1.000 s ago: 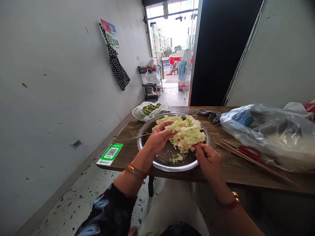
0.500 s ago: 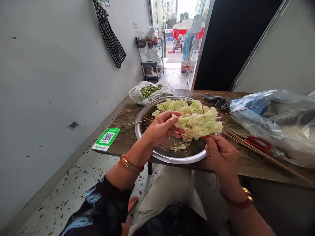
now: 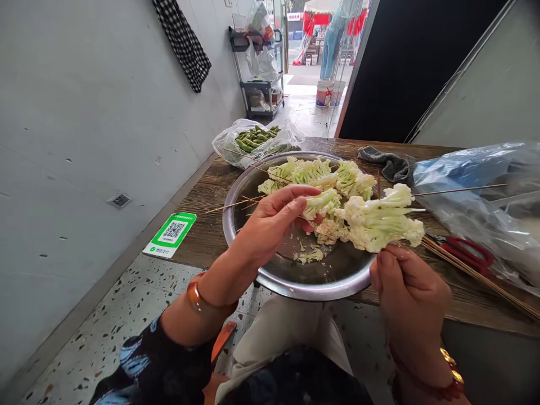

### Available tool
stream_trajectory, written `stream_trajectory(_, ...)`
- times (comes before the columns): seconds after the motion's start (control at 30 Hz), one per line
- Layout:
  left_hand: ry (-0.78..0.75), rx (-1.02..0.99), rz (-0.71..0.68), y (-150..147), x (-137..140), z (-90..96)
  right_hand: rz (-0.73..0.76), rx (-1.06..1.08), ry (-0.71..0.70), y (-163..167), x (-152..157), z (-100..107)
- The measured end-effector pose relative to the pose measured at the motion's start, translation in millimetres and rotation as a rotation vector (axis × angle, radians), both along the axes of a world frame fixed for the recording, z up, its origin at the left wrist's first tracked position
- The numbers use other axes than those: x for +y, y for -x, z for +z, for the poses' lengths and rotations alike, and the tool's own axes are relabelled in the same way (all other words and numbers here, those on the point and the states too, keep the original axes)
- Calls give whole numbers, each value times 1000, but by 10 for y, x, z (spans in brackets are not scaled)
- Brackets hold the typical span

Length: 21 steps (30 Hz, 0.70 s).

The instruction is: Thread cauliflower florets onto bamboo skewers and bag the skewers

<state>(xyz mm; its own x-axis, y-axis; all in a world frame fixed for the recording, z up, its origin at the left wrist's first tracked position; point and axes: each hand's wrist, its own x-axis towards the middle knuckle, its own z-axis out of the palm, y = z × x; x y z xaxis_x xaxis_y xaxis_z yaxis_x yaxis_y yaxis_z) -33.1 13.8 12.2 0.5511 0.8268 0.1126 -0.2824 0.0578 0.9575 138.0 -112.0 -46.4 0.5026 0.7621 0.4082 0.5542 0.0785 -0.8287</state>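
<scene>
My left hand [image 3: 276, 219] is closed on a pale green-stemmed cauliflower floret [image 3: 322, 203] above a wide metal basin [image 3: 295, 289]. To its right, my right hand [image 3: 411, 281] pinches the lower edge of a cluster of cauliflower florets [image 3: 377, 219], held over the basin's right rim. A thin pointed tip sticks out of the cluster's right side; whether a skewer runs through it I cannot tell. Beneath and behind, more cauliflower [image 3: 312, 171] fills the far part of the basin, with several thin skewers [image 3: 232, 207] jutting over the rim. Small crumbs [image 3: 310, 256] lie on its bottom.
A plastic bag of green pods [image 3: 257, 136] sits behind the basin. At right are red-handled scissors [image 3: 472, 250], a bundle of skewers [image 3: 485, 274], a grey cloth [image 3: 390, 163] and a large clear bag [image 3: 502, 208]. A QR-code card [image 3: 172, 233] lies at the table's left edge.
My right hand has moved right with its cluster, away from my left hand. The floret in my left hand now shows apart from that cluster. The view has tipped down slightly.
</scene>
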Motion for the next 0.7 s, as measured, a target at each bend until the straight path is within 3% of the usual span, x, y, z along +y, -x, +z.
stream_trajectory(0.23, -63, 25, 77, -13, 2, -55, 107, 10, -7, -44, 9, -9)
stream_trajectory(0.43, -83, 51, 165, -33, -29, -12, 278, -149, -23, -86, 61, 71)
stream_trajectory(0.57, -199, 113, 307, -45, -24, -34, 316, -231, -36, -82, 80, 102)
stream_trajectory(0.7, -282, 172, 365, -47, 5, -94, 338, -253, -32, -56, 93, 91)
